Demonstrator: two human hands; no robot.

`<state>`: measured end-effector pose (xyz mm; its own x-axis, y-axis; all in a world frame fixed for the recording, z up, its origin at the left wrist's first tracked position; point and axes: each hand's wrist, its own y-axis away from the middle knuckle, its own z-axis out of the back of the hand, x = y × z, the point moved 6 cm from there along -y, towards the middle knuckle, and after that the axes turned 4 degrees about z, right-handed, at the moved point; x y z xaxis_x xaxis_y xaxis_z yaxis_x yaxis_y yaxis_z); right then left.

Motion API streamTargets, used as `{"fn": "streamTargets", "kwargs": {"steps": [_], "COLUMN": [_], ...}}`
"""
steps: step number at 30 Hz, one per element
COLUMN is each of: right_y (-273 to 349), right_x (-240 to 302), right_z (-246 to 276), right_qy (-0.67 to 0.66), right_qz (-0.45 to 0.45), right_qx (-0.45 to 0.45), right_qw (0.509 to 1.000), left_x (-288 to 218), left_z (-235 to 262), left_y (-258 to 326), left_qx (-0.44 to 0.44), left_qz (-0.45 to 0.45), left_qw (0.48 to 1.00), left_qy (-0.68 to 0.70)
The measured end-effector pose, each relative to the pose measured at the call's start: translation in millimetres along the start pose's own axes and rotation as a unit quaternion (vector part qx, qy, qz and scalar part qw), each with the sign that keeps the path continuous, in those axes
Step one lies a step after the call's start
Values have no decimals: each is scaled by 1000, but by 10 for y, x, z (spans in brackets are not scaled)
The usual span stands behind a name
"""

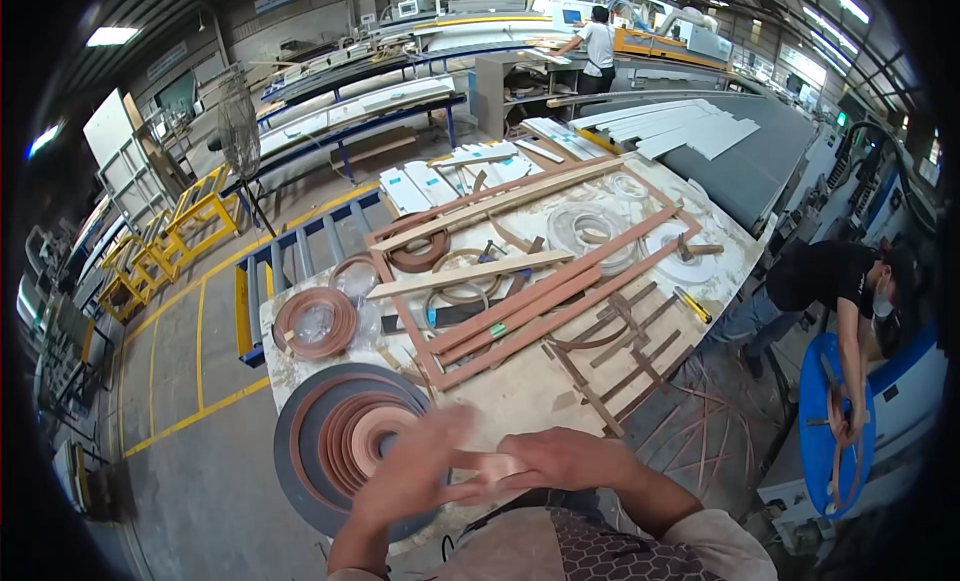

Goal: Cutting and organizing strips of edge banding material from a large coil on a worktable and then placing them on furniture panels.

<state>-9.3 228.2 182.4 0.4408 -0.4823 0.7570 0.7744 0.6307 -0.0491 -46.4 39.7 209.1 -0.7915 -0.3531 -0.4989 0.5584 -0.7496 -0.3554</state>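
Observation:
In front of my body, my right hand (568,459) has its fingers closed around a short piece of pinkish-brown band (495,468). My left hand (415,471) is beside it, its fingers smeared by motion; whether it also grips the band I cannot tell. Just beyond and left of my left hand, a large roll of reddish-brown edge banding (335,421) lies on a dark grey disc (287,456) at the table's near left corner. My left hand covers part of the roll.
The worktable (520,381) carries wooden frame strips (530,311), a smaller coil (315,321), clear tape rolls (590,231), a hammer (700,249) and a yellow cutter (692,304). At right, a co-worker (820,281) handles banding at a blue reel (822,481). Offcuts (700,431) litter the floor.

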Motion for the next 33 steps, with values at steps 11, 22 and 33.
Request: {"fn": "streamTargets", "kwargs": {"steps": [11,22,33], "right_y": [343,304,415], "right_x": [-299,-728,-404], "right_z": [-105,58,1], "right_qy": [-33,-154,-55], "right_qz": [-40,-194,-9], "right_qx": [-60,-127,-203], "right_qw": [997,960,978], "left_x": [-26,542,398], "left_z": [-237,-476,-482], "left_y": [233,276,345], "left_qx": [112,-18,-36], "left_qz": [158,240,150], "left_qw": [973,949,981], "left_qy": [126,204,122]}}
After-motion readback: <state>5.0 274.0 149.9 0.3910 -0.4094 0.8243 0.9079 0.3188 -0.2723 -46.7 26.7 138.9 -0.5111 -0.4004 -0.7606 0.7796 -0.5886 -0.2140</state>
